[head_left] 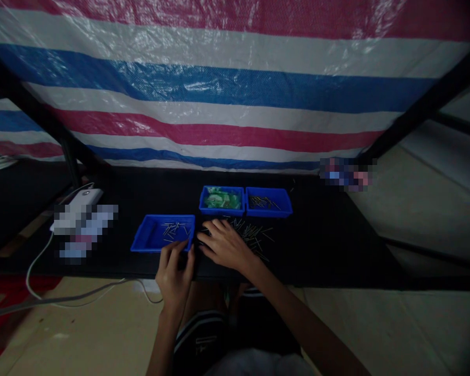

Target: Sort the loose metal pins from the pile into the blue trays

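Observation:
My left hand (175,271) is at the near right corner of a blue tray (144,239). Its fingers bend over the rim and the thumb lies close by, so it appears to grip the corner. Several thin metal pins (172,228) lie inside that tray. Just to the right, my right hand (226,245) rests low over the black tabletop, palm down with fingers spread. Beside and beyond its fingers is a loose scatter of similar thin pins (253,233). Whatever is beneath the right fingertips is hidden.
Behind the pins stand two joined blue trays: one tray (222,213) holds green plastic packets, the other tray (284,201) darker pins. A white power strip (88,196) with a cable sits at left. A striped tarpaulin (235,89) hangs behind the black table (329,245) between dark frame bars.

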`<state>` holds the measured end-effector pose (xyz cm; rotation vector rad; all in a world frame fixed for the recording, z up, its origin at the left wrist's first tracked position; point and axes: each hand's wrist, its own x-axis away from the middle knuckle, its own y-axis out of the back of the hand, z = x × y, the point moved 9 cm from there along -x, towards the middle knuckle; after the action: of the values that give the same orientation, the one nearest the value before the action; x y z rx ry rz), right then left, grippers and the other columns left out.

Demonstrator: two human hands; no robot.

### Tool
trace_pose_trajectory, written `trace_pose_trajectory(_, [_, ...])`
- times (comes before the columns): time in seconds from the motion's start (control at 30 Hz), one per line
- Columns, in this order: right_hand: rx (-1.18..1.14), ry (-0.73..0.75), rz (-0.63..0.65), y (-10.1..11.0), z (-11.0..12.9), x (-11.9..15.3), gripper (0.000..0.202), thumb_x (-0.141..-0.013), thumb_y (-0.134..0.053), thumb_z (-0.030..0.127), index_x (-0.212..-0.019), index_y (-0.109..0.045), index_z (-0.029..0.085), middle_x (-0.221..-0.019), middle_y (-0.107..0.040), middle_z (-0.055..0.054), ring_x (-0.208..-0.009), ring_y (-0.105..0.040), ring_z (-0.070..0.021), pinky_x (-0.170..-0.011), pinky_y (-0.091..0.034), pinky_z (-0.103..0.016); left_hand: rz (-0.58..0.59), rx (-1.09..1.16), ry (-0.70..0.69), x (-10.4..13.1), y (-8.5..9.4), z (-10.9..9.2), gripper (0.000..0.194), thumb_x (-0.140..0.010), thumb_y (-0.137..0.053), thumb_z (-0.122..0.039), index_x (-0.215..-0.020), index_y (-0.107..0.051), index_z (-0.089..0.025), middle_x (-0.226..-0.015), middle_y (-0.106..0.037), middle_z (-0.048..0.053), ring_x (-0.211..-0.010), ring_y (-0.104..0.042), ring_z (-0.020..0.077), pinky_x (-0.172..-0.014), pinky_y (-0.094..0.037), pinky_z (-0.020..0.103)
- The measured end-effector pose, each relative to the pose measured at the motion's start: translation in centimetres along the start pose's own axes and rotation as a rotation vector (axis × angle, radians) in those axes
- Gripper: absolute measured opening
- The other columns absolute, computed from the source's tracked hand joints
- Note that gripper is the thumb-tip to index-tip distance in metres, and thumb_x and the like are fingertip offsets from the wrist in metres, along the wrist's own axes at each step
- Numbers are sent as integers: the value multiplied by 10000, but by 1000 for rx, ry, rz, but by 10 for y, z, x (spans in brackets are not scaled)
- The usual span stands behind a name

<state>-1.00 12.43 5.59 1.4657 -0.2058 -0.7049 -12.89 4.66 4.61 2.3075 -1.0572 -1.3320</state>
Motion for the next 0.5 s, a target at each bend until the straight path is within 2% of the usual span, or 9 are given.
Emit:
trace_pose_trajectory(0.3, [-32, -17, -14, 6, -7, 12, 191, -1043, -561, 336, -1163, -647, 215, -1236, -611, -103, -1142, -543, -247, -947, -479, -397, -10, -16, 0, 0, 0, -1, 157, -957, -680, -268, -1099, -699, -205, -1067, -668, 66, -966, -673, 188, -874, -528, 298])
trace_pose_trajectory(0.5, [-103, -55, -55, 13, -15, 21, 249, -1036, -554, 336, -1238, -629, 209, -1246, -606, -103, -1186, -535, -249, -1063, -450, -428, -12, -12, 6, -1, 0, -1, 156, -957, -674, -279, -1093, -702, -209, -1056, -670, 64, -933, -676, 183, -852, -533, 299])
